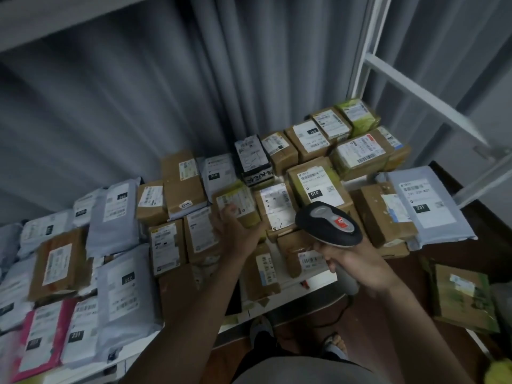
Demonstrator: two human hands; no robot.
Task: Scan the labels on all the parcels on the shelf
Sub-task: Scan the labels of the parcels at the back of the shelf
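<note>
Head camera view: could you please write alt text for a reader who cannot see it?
A person's right hand grips a handheld barcode scanner over a white shelf crowded with labelled cardboard boxes and grey mailer bags. The left hand rests on a small cardboard box. Grey curtains hang behind.

I see brown boxes [318, 184] and grey mailer bags [116, 217] packed across the shelf [304, 284]. Labels face up. My scanner [329, 224] hangs above them.
</note>
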